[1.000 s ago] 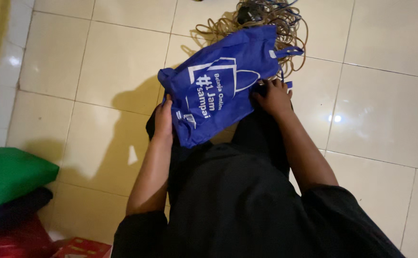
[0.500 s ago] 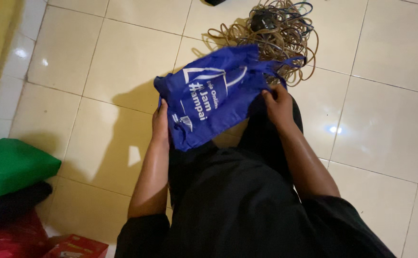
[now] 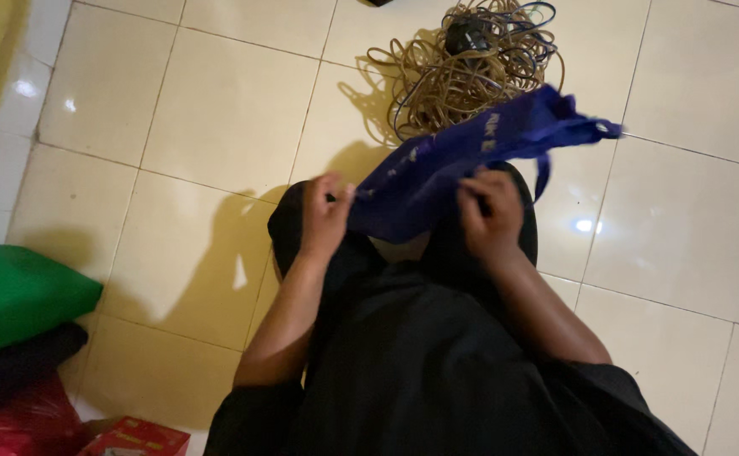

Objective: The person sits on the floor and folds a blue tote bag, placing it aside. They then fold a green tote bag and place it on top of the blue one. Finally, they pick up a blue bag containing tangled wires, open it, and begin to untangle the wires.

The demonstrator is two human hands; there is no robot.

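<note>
The cream tiled floor (image 3: 200, 127) fills most of the view and is cut off on every side; a yellow strip at the far left edge cannot be identified. The person's black clothing (image 3: 420, 363) hides the legs and the lower part of the scene, running out of the frame at six o'clock. One blue non-woven fabric bag with white print (image 3: 462, 160) is held over the lap, just above the centre, stretched from nine o'clock up toward two o'clock; its print is blurred and cannot be made out, and one handle loop dangles at its right end. One tangle of tan and blue cords (image 3: 462, 67) lies on the floor at twelve o'clock, its top cut off, a dark object half buried in it. At eight o'clock one stack is seen: a green fabric bundle (image 3: 15, 295), a dark one and a red one beneath, partly cropped, with one red box (image 3: 137, 439) beside it. Two hands are counted. The left hand (image 3: 325, 215) is closed on the bag's lower-left edge; the right hand (image 3: 492, 211) is pinched on its middle edge. Half a second ago the bag was spread flat with its print facing up; it is now turned edge-on and folded narrower.
</note>
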